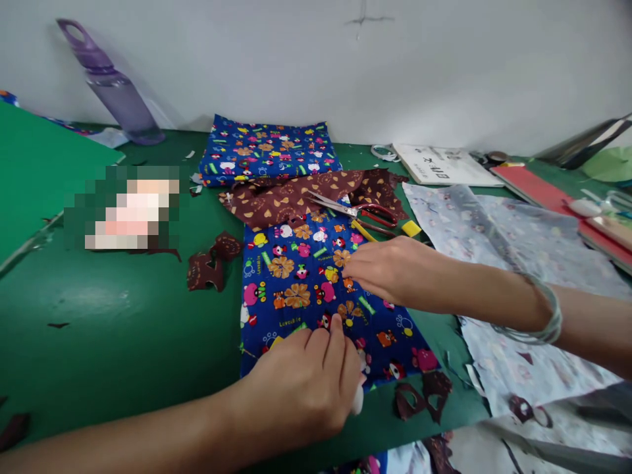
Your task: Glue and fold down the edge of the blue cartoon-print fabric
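A blue cartoon-print cloth (309, 263) lies flat on the green table, with brown flower-shaped pieces (297, 295) on it. My left hand (311, 375) is closed over the cloth's near edge, the index finger bent forward. A rounded white end (359, 399) shows beneath it; the rest is hidden in the hand. My right hand (390, 271) touches the right part of the cloth, its fingers pressed together and pointing down. Whatever is between those fingertips is hidden. Red-handled scissors (372, 212) lie beyond on a brown leaf-print cloth (276, 197).
At the back stand a purple bottle (123, 105) and a folded blue cloth (269, 148). Brown scraps (206, 271) lie left. Pale cloth (494, 224), a white book (444, 164) and a red folder (538, 191) lie right. A blurred-out patch (133, 214) covers something.
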The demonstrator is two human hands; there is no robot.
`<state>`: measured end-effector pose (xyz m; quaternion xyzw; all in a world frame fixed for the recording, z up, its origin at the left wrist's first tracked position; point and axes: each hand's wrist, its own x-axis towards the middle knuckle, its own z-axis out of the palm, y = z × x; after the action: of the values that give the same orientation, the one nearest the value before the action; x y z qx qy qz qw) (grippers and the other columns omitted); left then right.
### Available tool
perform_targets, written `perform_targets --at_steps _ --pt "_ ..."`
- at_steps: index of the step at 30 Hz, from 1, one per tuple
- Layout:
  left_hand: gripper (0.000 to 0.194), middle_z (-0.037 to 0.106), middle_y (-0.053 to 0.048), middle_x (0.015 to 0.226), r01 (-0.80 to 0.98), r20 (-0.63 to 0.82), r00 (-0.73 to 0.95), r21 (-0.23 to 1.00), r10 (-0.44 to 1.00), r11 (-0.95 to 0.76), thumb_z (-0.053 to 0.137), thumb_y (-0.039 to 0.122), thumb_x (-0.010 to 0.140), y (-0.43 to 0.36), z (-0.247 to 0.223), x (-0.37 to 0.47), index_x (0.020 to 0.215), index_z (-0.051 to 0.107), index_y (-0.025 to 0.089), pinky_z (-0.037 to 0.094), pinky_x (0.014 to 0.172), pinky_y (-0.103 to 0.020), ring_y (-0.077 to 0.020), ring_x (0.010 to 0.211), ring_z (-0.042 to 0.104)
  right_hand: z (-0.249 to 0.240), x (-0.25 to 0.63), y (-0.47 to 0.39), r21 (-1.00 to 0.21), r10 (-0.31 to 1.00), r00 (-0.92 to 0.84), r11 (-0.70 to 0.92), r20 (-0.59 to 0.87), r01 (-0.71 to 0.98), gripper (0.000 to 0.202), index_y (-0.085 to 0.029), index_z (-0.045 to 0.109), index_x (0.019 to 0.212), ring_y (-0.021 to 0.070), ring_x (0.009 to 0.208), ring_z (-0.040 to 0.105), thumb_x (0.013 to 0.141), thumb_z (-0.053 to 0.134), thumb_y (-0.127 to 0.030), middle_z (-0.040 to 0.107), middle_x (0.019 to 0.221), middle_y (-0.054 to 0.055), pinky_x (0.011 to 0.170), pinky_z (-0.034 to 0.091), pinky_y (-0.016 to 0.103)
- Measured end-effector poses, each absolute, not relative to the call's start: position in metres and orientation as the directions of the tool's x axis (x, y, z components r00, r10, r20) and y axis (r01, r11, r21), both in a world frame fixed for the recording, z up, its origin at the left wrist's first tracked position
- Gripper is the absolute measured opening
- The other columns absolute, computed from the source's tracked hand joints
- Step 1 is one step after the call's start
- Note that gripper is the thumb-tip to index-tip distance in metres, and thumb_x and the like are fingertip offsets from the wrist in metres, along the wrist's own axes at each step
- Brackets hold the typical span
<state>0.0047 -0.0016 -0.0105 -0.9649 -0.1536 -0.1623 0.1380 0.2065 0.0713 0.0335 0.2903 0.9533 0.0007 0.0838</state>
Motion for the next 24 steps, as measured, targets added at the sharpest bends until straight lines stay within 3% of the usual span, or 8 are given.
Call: perform_targets --at_steps 4,8,13,17,21,22,24 --pt "0.025 0.065 -0.020 0.093 0.365 0.371 0.889 -0.219 0.269 -0.905 0.041 0.020 0.085 -0.003 -0.009 0.004 0.095 0.057 0.004 0.050 0.044 -0.030 -0.0216 0.062 0.062 0.026 0.206 0.073 0.043 0.528 -0.839 0.849 -0.130 0.527 0.022 -0.015 0.053 0.103 0.0171 0.088 0.054 0.087 0.039 -0.013 0.061 0.092 0.006 0.061 0.035 0.027" --pt "0.020 0.064 -0.018 0.098 0.381 0.373 0.879 -0.176 0.296 -0.908 0.042 0.021 0.085 -0.003 -0.010 0.003 0.092 0.056 0.008 0.049 0.043 -0.031 -0.0211 0.060 0.061 0.025 0.205 0.078 0.057 0.519 -0.846 0.855 -0.126 0.516 0.024 -0.015 0.051 0.108 0.0159 0.084 0.054 0.088 0.039 -0.015 0.061 0.090 0.006 0.056 0.032 0.025" --pt "0.016 0.061 -0.019 0.105 0.398 0.365 0.864 -0.072 0.348 -0.914 0.043 0.022 0.085 -0.001 -0.015 0.005 0.082 0.054 0.010 0.051 0.044 -0.032 -0.0217 0.064 0.061 0.024 0.204 0.081 0.087 0.518 -0.844 0.856 -0.141 0.510 0.017 -0.016 0.052 0.099 0.0152 0.079 0.054 0.086 0.041 -0.015 0.060 0.086 0.004 0.055 0.030 0.026" --pt "0.015 0.060 -0.019 0.106 0.408 0.364 0.863 -0.091 0.351 -0.909 0.044 0.021 0.084 0.000 -0.016 0.005 0.085 0.054 0.010 0.050 0.046 -0.031 -0.0212 0.066 0.061 0.024 0.204 0.083 0.065 0.534 -0.836 0.846 -0.128 0.530 0.013 -0.016 0.053 0.087 0.0148 0.077 0.053 0.086 0.041 -0.015 0.060 0.080 0.003 0.058 0.032 0.026" --pt "0.018 0.063 -0.013 0.097 0.373 0.412 0.857 -0.079 0.310 -0.925 0.043 0.026 0.086 0.008 -0.008 0.000 0.082 0.054 0.012 0.049 0.050 -0.030 -0.0184 0.064 0.059 0.026 0.209 0.083 -0.114 0.632 -0.773 0.765 -0.055 0.634 0.011 -0.018 0.057 0.086 0.0128 0.074 0.054 0.084 0.046 -0.020 0.061 0.081 0.001 0.061 0.035 0.025" --pt "0.019 0.064 -0.010 0.088 0.367 0.437 0.841 -0.030 0.318 -0.930 0.044 0.026 0.086 0.012 -0.005 -0.002 0.078 0.053 0.012 0.048 0.051 -0.029 -0.0172 0.064 0.059 0.028 0.211 0.082 -0.184 0.669 -0.742 0.726 -0.034 0.663 0.010 -0.018 0.058 0.084 0.0118 0.072 0.055 0.083 0.049 -0.021 0.061 0.080 0.000 0.062 0.036 0.024" --pt "0.020 0.060 -0.004 0.070 0.380 0.430 0.794 0.202 0.430 -0.903 0.045 0.025 0.086 0.021 0.002 -0.004 0.071 0.051 0.014 0.047 0.054 -0.026 -0.0139 0.062 0.056 0.033 0.216 0.078 -0.334 0.750 -0.661 0.620 -0.010 0.710 0.008 -0.019 0.060 0.080 0.0098 0.069 0.055 0.080 0.053 -0.022 0.063 0.076 -0.001 0.062 0.038 0.022"
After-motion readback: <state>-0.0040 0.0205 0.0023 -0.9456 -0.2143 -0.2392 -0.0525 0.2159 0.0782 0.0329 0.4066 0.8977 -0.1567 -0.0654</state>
